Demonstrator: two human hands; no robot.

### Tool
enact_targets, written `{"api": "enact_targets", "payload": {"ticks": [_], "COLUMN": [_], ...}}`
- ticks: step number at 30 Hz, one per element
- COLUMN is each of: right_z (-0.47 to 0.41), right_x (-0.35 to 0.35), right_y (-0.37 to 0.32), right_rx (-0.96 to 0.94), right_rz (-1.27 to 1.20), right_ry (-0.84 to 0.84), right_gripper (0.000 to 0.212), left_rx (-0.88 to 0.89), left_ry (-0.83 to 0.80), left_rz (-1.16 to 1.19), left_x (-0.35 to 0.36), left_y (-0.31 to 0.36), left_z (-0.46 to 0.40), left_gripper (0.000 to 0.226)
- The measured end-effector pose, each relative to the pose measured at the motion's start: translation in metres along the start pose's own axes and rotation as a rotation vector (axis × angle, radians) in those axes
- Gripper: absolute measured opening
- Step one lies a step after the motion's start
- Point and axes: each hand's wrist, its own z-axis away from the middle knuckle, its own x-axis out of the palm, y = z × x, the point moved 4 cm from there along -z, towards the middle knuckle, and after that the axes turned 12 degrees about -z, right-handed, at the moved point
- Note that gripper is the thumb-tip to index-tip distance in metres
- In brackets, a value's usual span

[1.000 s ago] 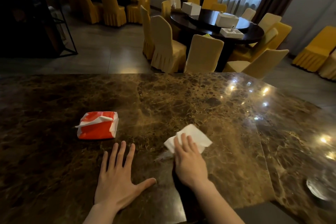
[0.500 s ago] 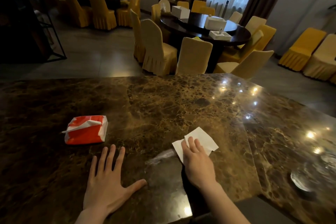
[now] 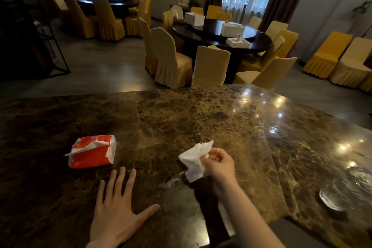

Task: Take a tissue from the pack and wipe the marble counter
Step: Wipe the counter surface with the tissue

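Head view. Our right hand [image 3: 219,164] is raised off the tabletop [image 3: 181,119], fingers curled in and pinched on a crumpled white tissue [image 3: 196,160]. The tissue bunches out to the left of the hand and hangs a little below it; we cannot tell whether its lower edge touches the marble. Directly under hand and forearm lies a dark shadow on the stone.

Our left hand [image 3: 117,210] lies flat, palm down, fingers spread wide and thumb out to the right, holding nothing. It sits nearer to us than the right hand and to its left, well apart from it.

The pack [image 3: 92,152], red and white, lies on the tabletop just beyond the left hand's fingertips and a little to their left, not touching them. A white sheet pokes from its top opening toward the left.

A pale smear [image 3: 171,182] shows on the marble between the two hands, just left of the hanging tissue.

The tabletop is brown veined marble, glossy, with spots of lamp glare to the right of the right hand.

Past the far edge: a round table [image 3: 221,34] ringed with yellow chairs [image 3: 171,60].
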Motion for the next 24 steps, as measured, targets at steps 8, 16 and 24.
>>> {"api": "enact_targets", "payload": {"ticks": [8, 16, 24], "right_z": [-0.008, 0.002, 0.072], "right_x": [-0.029, 0.0, 0.077], "right_y": [-0.006, 0.025, 0.051], "right_rx": [-0.58, -0.625, -0.796], "right_rz": [0.866, 1.226, 1.127], "right_ry": [0.237, -0.132, -0.716], "right_gripper": [0.013, 0.021, 0.019], "left_rx": [0.008, 0.006, -0.001], "left_ry": [0.013, 0.002, -0.014], "left_rz": [0.008, 0.005, -0.036], "left_x": [0.002, 0.001, 0.0], "left_y": [-0.002, -0.001, 0.0], "left_z": [0.001, 0.001, -0.001], "left_gripper": [0.132, 0.132, 0.136]}}
